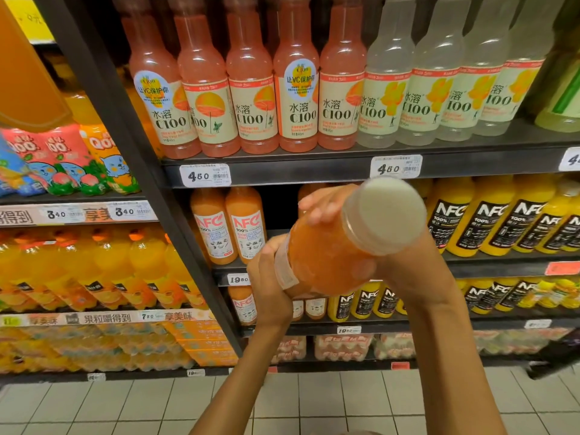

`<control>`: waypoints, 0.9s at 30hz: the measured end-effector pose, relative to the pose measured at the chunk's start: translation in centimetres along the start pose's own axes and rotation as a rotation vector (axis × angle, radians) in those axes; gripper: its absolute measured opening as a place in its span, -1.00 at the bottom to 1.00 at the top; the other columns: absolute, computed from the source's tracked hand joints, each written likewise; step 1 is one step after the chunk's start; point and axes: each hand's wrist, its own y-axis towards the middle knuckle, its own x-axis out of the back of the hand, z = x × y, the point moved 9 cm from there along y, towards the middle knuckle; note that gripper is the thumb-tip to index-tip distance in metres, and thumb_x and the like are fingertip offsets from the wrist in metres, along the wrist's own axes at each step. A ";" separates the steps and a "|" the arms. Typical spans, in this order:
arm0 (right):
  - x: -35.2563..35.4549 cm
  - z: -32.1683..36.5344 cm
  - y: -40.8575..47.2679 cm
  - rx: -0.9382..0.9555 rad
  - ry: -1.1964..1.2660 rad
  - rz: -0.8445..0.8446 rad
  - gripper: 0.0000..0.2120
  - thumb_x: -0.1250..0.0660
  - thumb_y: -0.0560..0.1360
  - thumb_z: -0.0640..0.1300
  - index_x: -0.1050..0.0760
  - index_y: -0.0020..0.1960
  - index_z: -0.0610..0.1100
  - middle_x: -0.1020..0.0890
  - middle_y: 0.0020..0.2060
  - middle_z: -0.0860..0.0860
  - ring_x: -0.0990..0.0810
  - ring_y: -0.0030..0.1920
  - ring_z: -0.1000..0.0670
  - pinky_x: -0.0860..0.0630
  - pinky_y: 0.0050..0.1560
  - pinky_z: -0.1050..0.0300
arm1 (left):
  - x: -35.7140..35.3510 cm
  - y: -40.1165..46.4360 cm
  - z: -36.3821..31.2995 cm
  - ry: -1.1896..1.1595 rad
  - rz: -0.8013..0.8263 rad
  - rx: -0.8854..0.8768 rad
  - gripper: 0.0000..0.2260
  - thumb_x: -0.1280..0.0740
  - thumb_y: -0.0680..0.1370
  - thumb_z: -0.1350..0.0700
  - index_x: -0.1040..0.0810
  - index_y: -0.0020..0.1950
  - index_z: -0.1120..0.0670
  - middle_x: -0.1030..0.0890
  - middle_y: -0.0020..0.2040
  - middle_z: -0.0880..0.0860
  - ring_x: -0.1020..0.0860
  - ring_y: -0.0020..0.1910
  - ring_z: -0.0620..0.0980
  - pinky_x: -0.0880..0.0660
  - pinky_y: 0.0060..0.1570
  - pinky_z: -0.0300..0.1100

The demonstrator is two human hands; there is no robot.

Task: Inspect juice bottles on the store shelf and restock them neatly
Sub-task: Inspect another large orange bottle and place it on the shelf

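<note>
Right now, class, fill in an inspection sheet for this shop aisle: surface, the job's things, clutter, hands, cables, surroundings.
Surface: dark shelf with price tags along its front edge.
Job's things: orange juice bottle held tilted off the shelf, white cap toward the camera; two matching NFC bottles stand on the shelf beside a gap.
Clutter: nothing seen.
Hands: left hand grips the bottle's labelled lower body; right hand wraps it near the cap.
Cables: nothing seen.
Surroundings: pink C100 bottles above, yellow NFC bottles to the right, tiled floor below.
</note>
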 end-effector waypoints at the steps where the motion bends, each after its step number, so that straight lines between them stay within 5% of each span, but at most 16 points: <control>1: -0.1 0.0 0.1 0.004 -0.012 0.016 -0.47 -0.50 0.25 0.24 -0.52 0.07 -0.05 -0.63 0.00 0.00 -0.57 0.14 -0.18 -0.48 0.16 -0.12 | 0.2 -0.1 0.3 -0.016 -0.011 -0.003 -0.36 0.04 0.59 0.41 -0.59 -0.12 -0.28 -0.62 -0.23 -0.28 -0.54 -0.21 -0.39 -0.48 -0.16 -0.44; 5: -0.5 -0.2 0.7 -0.003 0.072 0.071 -0.65 -0.50 0.30 0.16 -0.59 0.02 0.06 -0.66 -0.05 0.09 -0.61 0.08 -0.06 -0.49 0.12 0.02 | 0.4 -1.3 4.3 -0.155 -0.042 0.388 -0.90 -0.21 0.43 0.04 -0.51 -0.24 -0.03 -0.55 -0.24 -0.05 -0.52 -0.24 -0.21 -0.44 -0.11 -0.18; 7: -0.4 -0.8 1.1 -0.048 0.092 0.075 -0.72 -0.47 0.34 0.14 -0.60 0.01 0.08 -0.67 -0.06 0.11 -0.62 0.05 0.00 -0.51 0.08 0.09 | 0.2 -2.0 5.8 -0.108 0.014 0.524 -0.78 -0.36 0.37 -0.07 -0.43 -0.20 0.04 -0.53 -0.19 0.05 -0.51 -0.20 -0.10 -0.48 -0.16 -0.25; 10: 0.6 -2.1 1.5 -0.125 0.020 0.041 -0.73 -0.40 0.40 0.14 -0.60 0.06 0.10 -0.66 0.03 0.12 -0.63 0.06 0.07 -0.55 -0.01 0.22 | -0.9 -2.9 6.8 -0.084 0.211 0.658 -0.78 -0.09 0.56 -0.07 -0.48 -0.14 -0.05 -0.67 -0.31 -0.11 -0.63 -0.32 -0.19 -0.50 -0.42 -0.40; 12: 1.1 -3.4 1.6 -0.170 0.024 0.013 -0.75 -0.33 0.42 0.03 -0.60 0.07 0.03 -0.67 0.04 0.02 -0.63 0.08 0.00 -0.56 0.00 0.16 | -1.9 -3.8 7.1 -0.063 0.396 0.735 -0.74 -0.05 0.54 -0.13 -0.51 -0.08 -0.12 -0.68 -0.31 -0.18 -0.65 -0.30 -0.24 -0.51 -0.43 -0.40; 16: 2.3 -5.9 1.2 -0.263 0.075 -0.136 -0.89 -0.36 0.41 0.03 -0.61 -0.23 0.02 -0.69 -0.16 -0.10 -0.63 -0.09 -0.18 -0.60 -0.08 -0.10 | -2.0 -4.7 7.3 0.004 0.531 0.856 -0.70 0.00 0.58 -0.16 -0.50 -0.05 -0.14 -0.68 -0.30 -0.20 -0.65 -0.28 -0.24 -0.53 -0.42 -0.38; 23: 5.9 -9.9 -1.2 -0.520 0.148 -0.576 -0.71 -0.43 0.41 0.08 -0.59 -0.10 -0.15 -0.70 -0.26 -0.02 -0.69 -0.29 0.00 -0.57 -0.34 0.17 | -2.8 -3.9 4.8 0.073 0.621 0.696 -0.35 -0.16 0.23 -0.55 -0.60 0.06 -0.14 -0.68 0.03 -0.05 -0.64 0.04 -0.05 -0.57 0.03 -0.12; 27: 6.7 -11.8 -2.3 -0.640 0.222 -0.643 -0.70 -0.42 0.40 0.15 -0.56 -0.06 -0.07 -0.71 -0.32 0.04 -0.70 -0.31 0.05 -0.57 -0.39 0.20 | -3.8 -4.8 4.6 -0.014 0.657 0.708 -0.24 -0.37 0.17 -0.47 -0.52 0.19 -0.01 -0.66 0.12 0.03 -0.63 0.09 0.04 -0.53 0.14 0.04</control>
